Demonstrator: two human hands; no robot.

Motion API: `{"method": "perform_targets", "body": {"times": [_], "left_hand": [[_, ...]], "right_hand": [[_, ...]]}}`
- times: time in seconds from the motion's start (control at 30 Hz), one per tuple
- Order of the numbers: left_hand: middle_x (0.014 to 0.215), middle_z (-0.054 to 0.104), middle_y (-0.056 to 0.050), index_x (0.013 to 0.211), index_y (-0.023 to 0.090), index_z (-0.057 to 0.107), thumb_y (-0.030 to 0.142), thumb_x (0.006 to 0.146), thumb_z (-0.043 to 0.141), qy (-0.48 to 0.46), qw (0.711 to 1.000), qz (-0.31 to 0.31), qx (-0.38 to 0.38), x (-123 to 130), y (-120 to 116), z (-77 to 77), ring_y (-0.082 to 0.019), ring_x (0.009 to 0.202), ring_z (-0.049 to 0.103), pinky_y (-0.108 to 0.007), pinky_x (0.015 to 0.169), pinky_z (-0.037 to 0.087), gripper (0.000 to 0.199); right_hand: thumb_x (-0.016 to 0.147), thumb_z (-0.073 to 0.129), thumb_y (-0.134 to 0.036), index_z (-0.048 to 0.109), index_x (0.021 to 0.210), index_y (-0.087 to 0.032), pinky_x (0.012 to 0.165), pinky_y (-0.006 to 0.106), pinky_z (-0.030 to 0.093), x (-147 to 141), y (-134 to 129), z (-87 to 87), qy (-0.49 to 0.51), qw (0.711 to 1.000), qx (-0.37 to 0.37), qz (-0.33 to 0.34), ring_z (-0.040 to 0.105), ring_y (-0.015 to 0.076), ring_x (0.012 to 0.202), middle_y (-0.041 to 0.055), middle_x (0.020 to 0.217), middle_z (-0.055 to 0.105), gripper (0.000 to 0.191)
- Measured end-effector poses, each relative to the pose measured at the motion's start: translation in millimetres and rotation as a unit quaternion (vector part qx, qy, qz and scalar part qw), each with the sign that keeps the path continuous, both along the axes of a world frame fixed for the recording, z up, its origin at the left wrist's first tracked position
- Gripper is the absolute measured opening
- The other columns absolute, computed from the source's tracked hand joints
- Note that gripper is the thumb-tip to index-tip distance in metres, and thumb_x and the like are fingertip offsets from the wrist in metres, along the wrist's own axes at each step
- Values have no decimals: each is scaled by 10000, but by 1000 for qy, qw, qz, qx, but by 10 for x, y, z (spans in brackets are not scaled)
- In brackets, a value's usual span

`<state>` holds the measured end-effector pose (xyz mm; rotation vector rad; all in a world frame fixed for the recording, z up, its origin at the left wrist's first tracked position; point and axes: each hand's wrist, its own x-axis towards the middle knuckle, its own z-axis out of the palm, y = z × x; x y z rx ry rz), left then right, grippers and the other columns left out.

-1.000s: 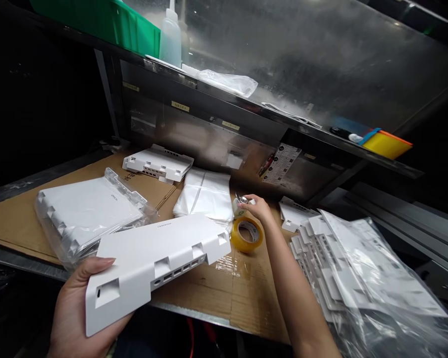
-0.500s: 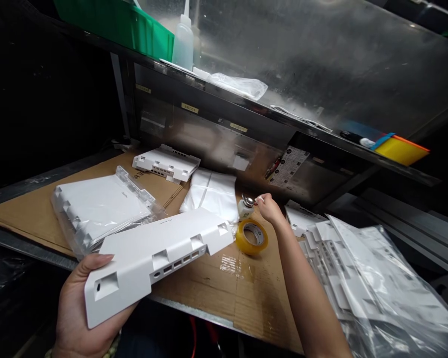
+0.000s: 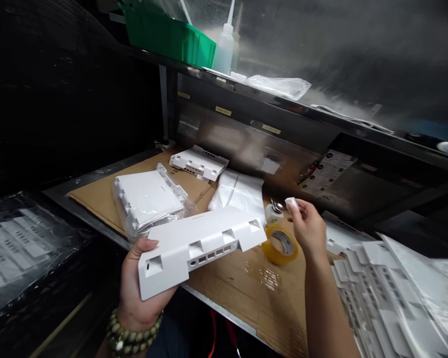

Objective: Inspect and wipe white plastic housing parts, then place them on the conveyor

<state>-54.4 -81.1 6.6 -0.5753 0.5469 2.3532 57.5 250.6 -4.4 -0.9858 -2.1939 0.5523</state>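
A long white plastic cover [image 3: 205, 243] with a row of port openings lies tilted in my left hand [image 3: 144, 283], which grips its left end, thumb on top. My right hand [image 3: 308, 226] pinches a small white wad [image 3: 291, 203] between thumb and fingers. Just left of that hand stands a small bottle [image 3: 274, 213] with a metal top. A yellow tape roll [image 3: 280, 244] lies on the cardboard below the bottle. Behind the held cover are flat clear bags [image 3: 239, 191].
Bagged white covers [image 3: 147, 199] and one loose cover [image 3: 198, 163] lie at the back left. More covers [image 3: 384, 293] are stacked at the right. Above runs a metal shelf [image 3: 246, 92] with a green bin [image 3: 168, 37] and a squeeze bottle [image 3: 224, 49].
The view has swung left, bringing bagged covers at the far left into sight. My right hand has turned and come away from the small bottle, showing the white wad.
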Motion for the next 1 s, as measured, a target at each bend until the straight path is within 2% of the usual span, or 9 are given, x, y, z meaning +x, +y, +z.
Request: {"method": "perform_targets", "body": {"times": [0.07,0.13,0.2,0.27,0.37,0.5,0.67,0.8,1.0], "left_hand": [[783,803,-142,1325,85,613,73,749,447,-10,999,16,-36,31,43,49,-326,699,790,-473,688,666,600],[764,799,-125,1316,95,621,87,751,460,-11,998,25,-56,67,78,78,-322,693,788,-477,700,666,587],[767,800,-104,1310,113,632,93,746,475,5,997,35,-65,108,104,86,-312,695,786,-471,711,668,586],[767,801,-79,1311,140,640,92,730,493,25,996,43,-68,152,123,84,-298,665,777,-464,717,670,602],[770,802,-47,1339,187,629,78,706,511,48,995,62,-67,219,148,91,-284,645,770,-438,733,671,654],[817,807,-34,1380,216,597,73,732,492,62,993,72,-68,294,168,123,-306,774,791,-438,785,668,672],[833,811,-30,1372,228,594,75,746,488,58,995,55,-61,337,159,129,-318,807,792,-443,767,673,653],[833,815,-25,1341,249,617,71,751,483,55,997,42,-43,331,166,111,-314,817,793,-449,781,669,631],[751,797,-49,1269,206,664,96,718,500,32,997,37,-59,295,213,135,-336,804,792,-483,772,666,585]], "right_hand": [[959,592,-549,644,1274,-221,834,390,563,122,-431,-10,107,991,-53,57,712,245,952,103,1149,744,457],[921,693,-476,697,1198,-238,840,389,564,232,-946,-16,200,970,-89,102,705,225,927,77,1087,748,365],[905,732,-367,721,1088,-246,844,361,546,294,-1448,-16,229,963,-50,130,667,222,1020,67,1112,715,219],[893,735,-260,706,1050,-246,815,326,543,292,-1854,-13,242,957,-7,162,651,198,983,46,1043,682,160],[878,722,-176,690,1046,-229,720,274,543,213,-2212,-20,239,950,8,201,643,158,855,22,936,642,178],[873,722,-150,688,1056,-211,729,270,559,122,-2333,-53,245,942,15,227,646,153,845,28,933,637,195],[882,719,-124,697,1089,-210,769,287,560,147,-2282,-84,248,946,23,207,647,164,897,45,971,637,225],[874,731,-133,697,1084,-214,749,294,558,167,-2242,-92,244,945,33,216,641,166,879,40,958,632,228],[876,721,-139,685,1058,-225,724,294,538,236,-2181,-73,259,952,22,160,621,160,842,26,930,617,204]]}}
